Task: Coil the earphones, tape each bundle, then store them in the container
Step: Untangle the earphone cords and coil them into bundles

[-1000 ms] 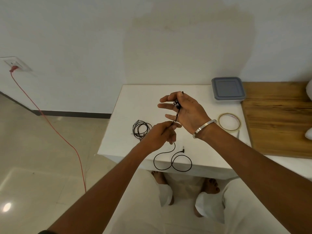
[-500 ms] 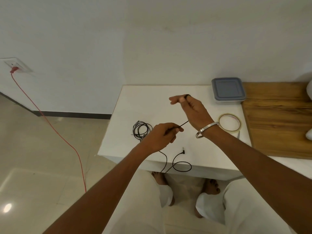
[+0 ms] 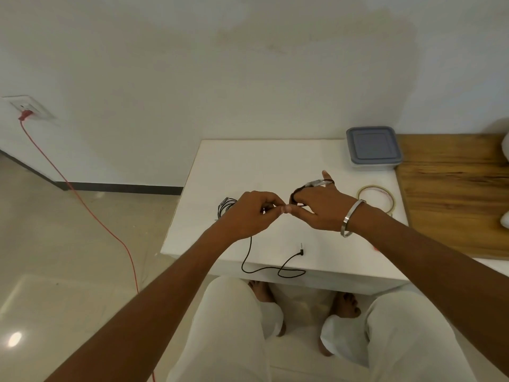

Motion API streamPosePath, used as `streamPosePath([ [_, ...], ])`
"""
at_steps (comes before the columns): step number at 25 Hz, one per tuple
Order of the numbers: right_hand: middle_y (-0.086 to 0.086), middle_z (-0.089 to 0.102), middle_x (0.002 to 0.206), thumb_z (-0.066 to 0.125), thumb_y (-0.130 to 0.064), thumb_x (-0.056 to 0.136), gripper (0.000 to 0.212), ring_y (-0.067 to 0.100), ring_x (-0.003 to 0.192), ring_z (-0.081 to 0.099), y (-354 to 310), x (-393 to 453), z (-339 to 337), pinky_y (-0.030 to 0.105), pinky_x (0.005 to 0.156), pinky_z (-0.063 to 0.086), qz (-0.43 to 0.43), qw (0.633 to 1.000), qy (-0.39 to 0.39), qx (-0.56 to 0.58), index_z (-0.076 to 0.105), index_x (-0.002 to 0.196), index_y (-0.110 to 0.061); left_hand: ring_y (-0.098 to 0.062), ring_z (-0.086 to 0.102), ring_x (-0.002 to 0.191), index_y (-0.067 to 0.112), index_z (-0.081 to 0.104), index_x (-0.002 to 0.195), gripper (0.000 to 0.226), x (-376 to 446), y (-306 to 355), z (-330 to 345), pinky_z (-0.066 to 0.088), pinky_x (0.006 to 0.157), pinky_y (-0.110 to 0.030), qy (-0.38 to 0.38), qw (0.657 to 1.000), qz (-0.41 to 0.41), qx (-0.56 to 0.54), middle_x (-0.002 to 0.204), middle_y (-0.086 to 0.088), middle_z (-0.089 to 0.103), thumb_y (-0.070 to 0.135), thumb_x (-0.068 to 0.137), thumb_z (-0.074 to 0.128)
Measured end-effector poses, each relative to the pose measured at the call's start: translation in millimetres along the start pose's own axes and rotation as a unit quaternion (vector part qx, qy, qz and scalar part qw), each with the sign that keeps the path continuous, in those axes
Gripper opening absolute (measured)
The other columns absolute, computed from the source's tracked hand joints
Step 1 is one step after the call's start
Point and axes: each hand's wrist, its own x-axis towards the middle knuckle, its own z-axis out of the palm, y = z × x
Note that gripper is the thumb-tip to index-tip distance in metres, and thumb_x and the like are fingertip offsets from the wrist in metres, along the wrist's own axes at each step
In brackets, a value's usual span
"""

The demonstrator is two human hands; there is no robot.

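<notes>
My left hand (image 3: 252,213) pinches a black earphone cable (image 3: 264,268) just left of my right hand (image 3: 321,206). Turns of that cable are wound round my right hand's fingers, which hold the small coil. The loose end trails down over the white table's (image 3: 275,164) front edge, loops back, and ends in a jack plug (image 3: 302,250) lying on the table. A second, coiled black earphone bundle (image 3: 225,206) lies on the table, partly hidden behind my left hand. A roll of clear tape (image 3: 376,199) lies to the right. The grey-lidded container (image 3: 373,147) stands shut at the back right.
A wooden surface (image 3: 451,194) adjoins the table on the right, with white objects at its far edge. A red cable (image 3: 82,205) runs from a wall socket down across the floor on the left. My legs and bare feet are under the table's front edge.
My hands have come together, the right one lowering toward the left. More cable is wound on my right fingers, and the loose end on the table has shortened and straightened.
</notes>
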Motion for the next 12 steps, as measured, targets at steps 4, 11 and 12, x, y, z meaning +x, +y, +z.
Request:
streamPosePath([
  [4,-0.01,0.061,0.077,0.035,-0.05,0.096,0.04,0.015,0.083,0.059,1.4,1.1,-0.4,0.059,0.114,0.008,-0.017,0.998,-0.035,-0.054,0.062,0.086,-0.023,0.005,0.049,0.05,0.017,0.072,0.097,0.013,1.9,2.6,-6.3,0.035,0.047,-0.005,0.011,1.0,0.011,0.018,0.073,0.005,0.061,0.025,0.093,0.062],
  [11,-0.004,0.073,0.093,0.035,-0.04,0.1,0.045,0.006,0.091,0.067,-13.0,-5.0,-9.7,0.028,0.097,0.042,-0.01,0.92,-0.161,0.358,0.067,0.084,-0.012,-0.007,0.053,0.075,0.02,0.071,0.097,0.01,10.0,-5.5,-7.6,0.044,0.072,-0.019,0.071,0.993,0.09,-0.042,0.086,0.003,0.061,0.02,0.093,0.061],
  [12,0.001,0.074,0.095,0.036,-0.04,0.1,0.044,0.011,0.095,0.068,-16.8,-5.7,-11.5,0.031,0.1,0.041,-0.01,0.895,-0.155,0.419,0.065,0.081,-0.012,-0.011,0.056,0.078,0.022,0.07,0.1,0.013,11.9,-8.9,-4.8,0.048,0.074,-0.024,0.081,0.991,0.089,-0.054,0.089,0.004,0.061,0.02,0.095,0.058],
])
